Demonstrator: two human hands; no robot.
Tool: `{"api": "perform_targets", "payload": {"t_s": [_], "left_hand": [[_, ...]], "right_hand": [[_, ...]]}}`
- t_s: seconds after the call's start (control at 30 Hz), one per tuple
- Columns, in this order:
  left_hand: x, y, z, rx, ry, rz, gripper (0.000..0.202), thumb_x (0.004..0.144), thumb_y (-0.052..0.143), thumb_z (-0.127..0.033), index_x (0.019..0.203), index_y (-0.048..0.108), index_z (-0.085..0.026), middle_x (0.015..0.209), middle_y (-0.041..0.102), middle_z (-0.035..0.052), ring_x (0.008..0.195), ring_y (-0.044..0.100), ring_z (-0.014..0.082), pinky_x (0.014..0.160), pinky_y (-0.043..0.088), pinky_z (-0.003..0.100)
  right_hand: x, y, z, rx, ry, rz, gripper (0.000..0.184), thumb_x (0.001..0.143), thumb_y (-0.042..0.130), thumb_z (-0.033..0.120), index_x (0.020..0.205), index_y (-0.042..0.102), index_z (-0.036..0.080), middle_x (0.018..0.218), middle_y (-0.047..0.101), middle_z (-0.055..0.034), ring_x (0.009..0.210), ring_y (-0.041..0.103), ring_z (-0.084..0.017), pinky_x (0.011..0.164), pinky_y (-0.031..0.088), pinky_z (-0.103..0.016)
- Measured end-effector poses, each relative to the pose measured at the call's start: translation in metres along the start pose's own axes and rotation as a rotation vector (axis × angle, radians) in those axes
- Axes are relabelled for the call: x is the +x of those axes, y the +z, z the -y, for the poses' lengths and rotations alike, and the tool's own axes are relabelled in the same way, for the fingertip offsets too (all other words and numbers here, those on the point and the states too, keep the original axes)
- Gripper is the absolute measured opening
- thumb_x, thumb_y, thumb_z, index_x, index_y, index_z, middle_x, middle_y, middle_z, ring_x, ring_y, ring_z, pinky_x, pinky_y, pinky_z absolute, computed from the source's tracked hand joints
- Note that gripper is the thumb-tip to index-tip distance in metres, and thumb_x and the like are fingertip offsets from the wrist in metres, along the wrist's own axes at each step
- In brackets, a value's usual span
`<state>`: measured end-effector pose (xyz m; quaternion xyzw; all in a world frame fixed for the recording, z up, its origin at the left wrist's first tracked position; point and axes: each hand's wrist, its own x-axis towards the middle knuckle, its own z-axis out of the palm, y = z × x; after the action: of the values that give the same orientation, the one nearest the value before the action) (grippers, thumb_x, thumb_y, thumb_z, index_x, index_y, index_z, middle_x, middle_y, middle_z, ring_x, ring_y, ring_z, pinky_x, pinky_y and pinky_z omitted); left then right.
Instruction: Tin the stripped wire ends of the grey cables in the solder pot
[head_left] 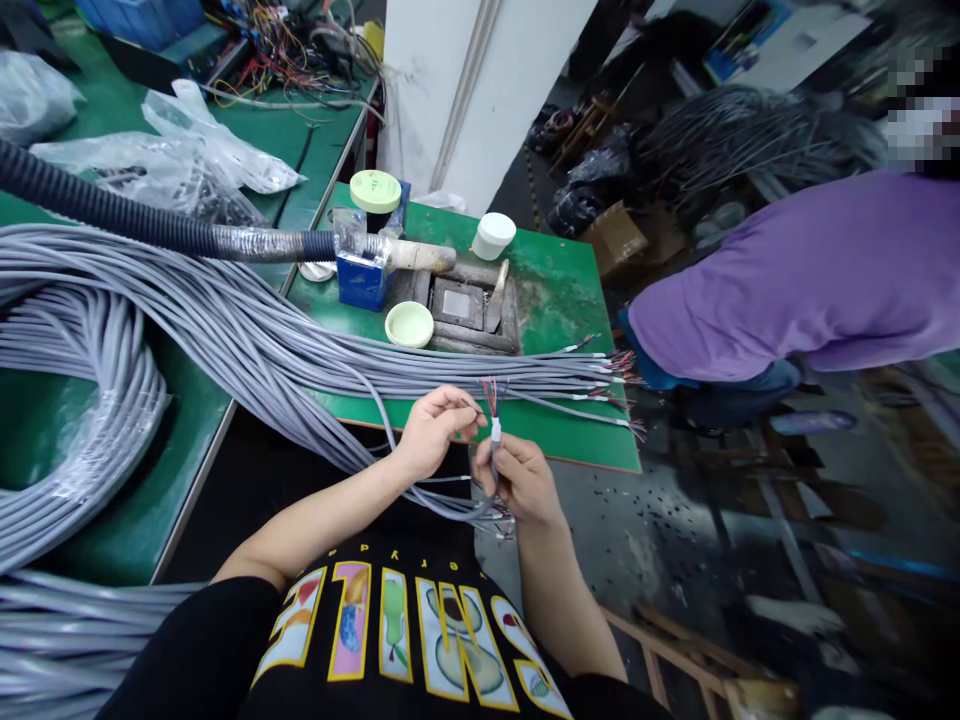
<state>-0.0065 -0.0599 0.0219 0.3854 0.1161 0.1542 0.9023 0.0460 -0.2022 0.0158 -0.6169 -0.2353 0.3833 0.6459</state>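
Observation:
A grey cable (pixel 494 461) stands nearly upright in my right hand (pixel 523 478), whose fingers and thumb are closed round it just below the stripped end. White wrap covers its neck, and thin red and dark wires (pixel 490 394) fan out above. My left hand (pixel 441 432) is at the left of this end, thumb and forefinger pinched on what looks like one thin wire. Behind both hands a thick bundle of grey cables (pixel 420 370) lies across the green table (pixel 559 300), its stripped ends pointing right. More loose cable ends (pixel 501 520) hang below my hands.
A square metal pot (pixel 457 305) with a flat scraper (pixel 496 298) sits mid-table. Around it are a pale green dish (pixel 409 325), a white tub (pixel 493 236) and a black hose (pixel 172 225) on a blue box (pixel 361 280). Coiled cables (pixel 112 420) lie left. A person in purple (pixel 787 270) bends at right.

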Motion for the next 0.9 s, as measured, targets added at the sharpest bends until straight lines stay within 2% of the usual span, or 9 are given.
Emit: {"api": "perform_targets", "payload": {"t_s": [0.07, 0.13, 0.2, 0.4, 0.57, 0.63, 0.73, 0.8, 0.9], "left_hand": [[-0.002, -0.002, -0.005, 0.231, 0.243, 0.002, 0.016, 0.069, 0.071, -0.029, 0.071, 0.063, -0.015, 0.064, 0.062, 0.0003, 0.057, 0.053, 0.0088, 0.055, 0.042, 0.021], [-0.002, -0.004, -0.011, 0.417, 0.394, 0.014, 0.012, 0.07, 0.07, -0.027, 0.071, 0.067, -0.016, 0.063, 0.061, 0.0006, 0.058, 0.052, 0.0093, 0.057, 0.042, 0.022], [-0.002, -0.004, -0.017, 0.512, 0.398, -0.003, 0.011, 0.072, 0.069, -0.027, 0.074, 0.069, -0.016, 0.064, 0.062, 0.0009, 0.057, 0.051, 0.0094, 0.058, 0.041, 0.023], [0.0, -0.005, -0.028, 0.493, 0.181, -0.037, 0.018, 0.072, 0.07, -0.031, 0.08, 0.07, -0.015, 0.07, 0.064, 0.0021, 0.06, 0.053, 0.0103, 0.059, 0.042, 0.022], [0.001, -0.004, -0.041, 0.742, 0.313, 0.029, 0.014, 0.072, 0.072, -0.03, 0.075, 0.068, -0.017, 0.058, 0.056, -0.0026, 0.051, 0.042, 0.0079, 0.056, 0.038, 0.022], [0.0, -0.005, -0.042, 0.826, 0.431, 0.089, 0.01, 0.076, 0.069, -0.028, 0.075, 0.068, -0.019, 0.062, 0.058, -0.0009, 0.056, 0.046, 0.01, 0.063, 0.041, 0.025], [-0.004, -0.007, -0.035, 0.875, 0.532, 0.186, 0.009, 0.079, 0.065, -0.027, 0.073, 0.068, -0.02, 0.067, 0.062, 0.0029, 0.065, 0.053, 0.0141, 0.074, 0.043, 0.03], [-0.008, -0.007, -0.026, 0.856, 0.517, 0.231, 0.011, 0.079, 0.064, -0.027, 0.071, 0.067, -0.021, 0.067, 0.063, 0.0037, 0.066, 0.055, 0.0156, 0.074, 0.043, 0.031], [-0.013, -0.004, -0.013, 0.772, 0.449, 0.19, 0.015, 0.078, 0.066, -0.033, 0.068, 0.065, -0.021, 0.064, 0.061, 0.0035, 0.066, 0.055, 0.0161, 0.073, 0.044, 0.032]], "right_hand": [[0.001, 0.001, 0.004, -0.076, 0.005, -0.001, 0.04, 0.081, 0.056, 0.056, 0.076, 0.061, 0.017, 0.044, 0.052, 0.0032, 0.033, 0.029, -0.006, 0.034, 0.018, -0.02], [0.002, 0.003, 0.008, -0.163, -0.006, 0.006, 0.039, 0.083, 0.055, 0.054, 0.076, 0.062, 0.016, 0.045, 0.053, 0.0031, 0.033, 0.029, -0.005, 0.034, 0.02, -0.02], [0.002, 0.005, 0.014, -0.25, -0.022, 0.005, 0.036, 0.085, 0.054, 0.05, 0.077, 0.063, 0.016, 0.046, 0.054, 0.0029, 0.034, 0.03, -0.005, 0.036, 0.022, -0.02], [0.002, 0.013, 0.028, -0.447, -0.094, -0.051, 0.029, 0.088, 0.051, 0.04, 0.078, 0.065, 0.017, 0.05, 0.056, 0.0021, 0.045, 0.043, -0.01, 0.048, 0.034, -0.023], [0.001, 0.016, 0.032, -0.531, -0.113, -0.034, 0.028, 0.088, 0.052, 0.034, 0.068, 0.063, 0.019, 0.051, 0.058, 0.0019, 0.051, 0.05, -0.011, 0.057, 0.04, -0.024], [0.003, 0.016, 0.03, -0.418, -0.081, -0.05, 0.026, 0.086, 0.054, 0.037, 0.072, 0.064, 0.018, 0.052, 0.057, 0.0019, 0.05, 0.049, -0.011, 0.055, 0.041, -0.024], [0.007, 0.016, 0.027, -0.041, 0.007, -0.065, 0.033, 0.081, 0.059, 0.047, 0.098, 0.064, 0.019, 0.054, 0.054, 0.004, 0.042, 0.047, -0.01, 0.043, 0.038, -0.023], [0.009, 0.017, 0.027, 0.144, 0.046, -0.053, 0.047, 0.076, 0.063, 0.051, 0.109, 0.06, 0.018, 0.051, 0.049, 0.0065, 0.036, 0.043, -0.009, 0.036, 0.032, -0.022], [0.013, 0.02, 0.028, 0.19, 0.022, -0.104, 0.045, 0.071, 0.069, 0.048, 0.102, 0.064, 0.015, 0.042, 0.038, 0.0098, 0.032, 0.031, -0.005, 0.034, 0.024, -0.02]]}}
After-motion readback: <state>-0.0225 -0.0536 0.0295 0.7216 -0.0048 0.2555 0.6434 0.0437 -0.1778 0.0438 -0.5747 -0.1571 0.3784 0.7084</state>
